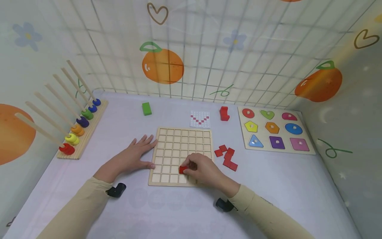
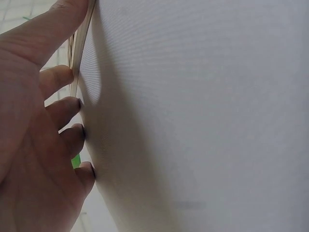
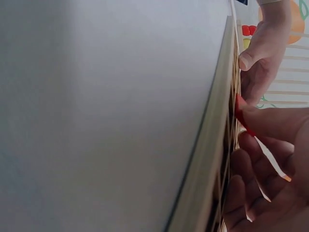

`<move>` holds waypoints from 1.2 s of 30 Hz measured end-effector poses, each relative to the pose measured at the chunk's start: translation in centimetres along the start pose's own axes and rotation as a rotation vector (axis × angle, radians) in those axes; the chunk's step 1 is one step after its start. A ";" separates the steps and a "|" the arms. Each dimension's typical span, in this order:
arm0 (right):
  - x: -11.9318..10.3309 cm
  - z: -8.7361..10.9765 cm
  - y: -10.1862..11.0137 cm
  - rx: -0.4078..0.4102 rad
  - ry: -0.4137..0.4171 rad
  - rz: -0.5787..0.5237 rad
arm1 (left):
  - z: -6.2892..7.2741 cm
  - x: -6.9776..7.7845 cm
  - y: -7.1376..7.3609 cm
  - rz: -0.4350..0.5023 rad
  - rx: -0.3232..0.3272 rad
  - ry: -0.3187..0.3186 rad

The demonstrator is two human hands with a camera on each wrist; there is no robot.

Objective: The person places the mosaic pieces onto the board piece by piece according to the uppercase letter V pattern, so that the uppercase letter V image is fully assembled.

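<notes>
A wooden grid board (image 1: pixel 175 146) with square cells lies flat in the middle of the table. My left hand (image 1: pixel 135 154) rests at its left side, fingers spread, with the thumb and index fingertips at the board's edge. Between thumb and fingers my right hand (image 1: pixel 202 168) pinches a red square tile (image 1: pixel 182 170) over the lower part of the grid. In the right wrist view the tile (image 3: pixel 239 107) is tilted against the board's surface. Several loose red tiles (image 1: pixel 229 154) lie just right of the board. Behind the board is a small card (image 1: pixel 200 115) printed with a V of red squares.
At the left stands a wooden peg rack (image 1: pixel 85 137) with coloured rings. A green block (image 1: pixel 146 109) and a red block piece (image 1: pixel 224 113) sit toward the back. A shape puzzle board (image 1: pixel 259 132) with knobbed pieces lies at the right. Behind rises a patterned cloth (image 1: pixel 203 49).
</notes>
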State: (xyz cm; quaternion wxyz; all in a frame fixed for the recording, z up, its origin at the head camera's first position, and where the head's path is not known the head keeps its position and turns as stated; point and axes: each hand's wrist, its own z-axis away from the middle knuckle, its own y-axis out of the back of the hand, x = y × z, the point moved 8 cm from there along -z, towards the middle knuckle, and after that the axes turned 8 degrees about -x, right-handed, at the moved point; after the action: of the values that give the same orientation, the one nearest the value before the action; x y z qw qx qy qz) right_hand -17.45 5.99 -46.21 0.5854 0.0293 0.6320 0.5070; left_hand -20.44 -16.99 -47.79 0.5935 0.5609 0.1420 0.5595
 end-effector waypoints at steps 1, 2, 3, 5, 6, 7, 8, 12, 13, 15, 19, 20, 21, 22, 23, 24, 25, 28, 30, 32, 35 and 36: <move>0.0 0.0 0.0 0.001 -0.001 0.003 | 0.0 0.0 0.0 0.000 0.000 -0.002; 0.0 0.0 0.0 0.002 -0.003 0.005 | 0.0 0.0 0.0 0.001 -0.001 -0.004; 0.1 -0.1 0.0 0.002 -0.005 0.007 | 0.0 0.0 0.1 0.000 0.001 -0.007; 0.1 -0.1 -0.1 0.004 -0.005 0.014 | -0.1 0.0 0.0 0.001 0.000 -0.007; 0.1 -0.1 -0.1 0.003 -0.006 0.016 | 0.0 0.0 0.0 0.002 0.000 -0.007; 0.2 -0.1 -0.2 0.003 -0.008 0.019 | 0.0 0.0 0.0 0.003 -0.001 -0.007; 0.2 -0.2 -0.2 0.003 -0.008 0.021 | 0.0 0.0 0.0 0.003 -0.002 -0.007; 0.0 -0.1 -0.3 0.005 0.006 0.040 | 0.0 -0.1 -0.1 0.008 -0.004 -0.001; 0.0 -0.1 -0.3 0.005 0.013 0.044 | 0.0 -0.1 -0.1 0.007 -0.003 -0.001; -0.2 0.0 -0.3 0.005 0.028 0.057 | 0.0 -0.1 -0.1 0.005 -0.001 -0.001; -0.3 0.0 -0.4 0.003 0.052 0.075 | 0.0 -0.2 -0.1 -0.002 0.002 -0.002; -0.3 0.0 -0.4 0.002 0.055 0.077 | -0.1 -0.2 -0.1 -0.002 0.001 -0.003; -0.3 0.0 -0.4 0.001 0.057 0.080 | -0.1 -0.2 -0.1 -0.002 0.001 -0.002; -0.4 0.1 -0.3 0.000 0.058 0.080 | -0.1 -0.2 -0.1 -0.001 0.001 -0.003; -0.4 0.1 -0.3 0.000 0.058 0.080 | -0.1 -0.1 -0.1 0.000 0.001 -0.003; -0.4 0.1 -0.3 -0.001 0.058 0.081 | -0.1 -0.1 0.0 0.001 0.001 -0.002; -0.4 0.1 -0.3 -0.001 0.057 0.084 | -0.1 -0.1 0.0 0.002 0.000 -0.002; -0.3 0.0 -0.3 -0.004 0.052 0.082 | -0.1 -0.1 0.0 0.007 -0.001 -0.001; -0.2 0.0 -0.4 -0.007 0.050 0.079 | -0.1 -0.1 0.0 0.008 -0.002 0.002; -0.1 0.0 -0.5 -0.011 0.047 0.073 | -0.1 -0.1 0.0 0.005 -0.003 0.005; 0.0 0.0 -0.6 -0.014 0.046 0.073 | -0.1 -0.1 0.0 0.002 -0.002 0.006; 0.0 0.1 -0.6 -0.015 0.043 0.075 | -0.1 -0.1 0.0 0.001 0.000 0.004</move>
State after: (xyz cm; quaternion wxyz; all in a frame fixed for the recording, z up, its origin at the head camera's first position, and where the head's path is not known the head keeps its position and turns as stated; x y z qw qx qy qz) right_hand -17.08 5.76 -46.61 0.5523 0.0376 0.6392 0.5338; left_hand -20.58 -17.01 -47.91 0.5930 0.5599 0.1427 0.5608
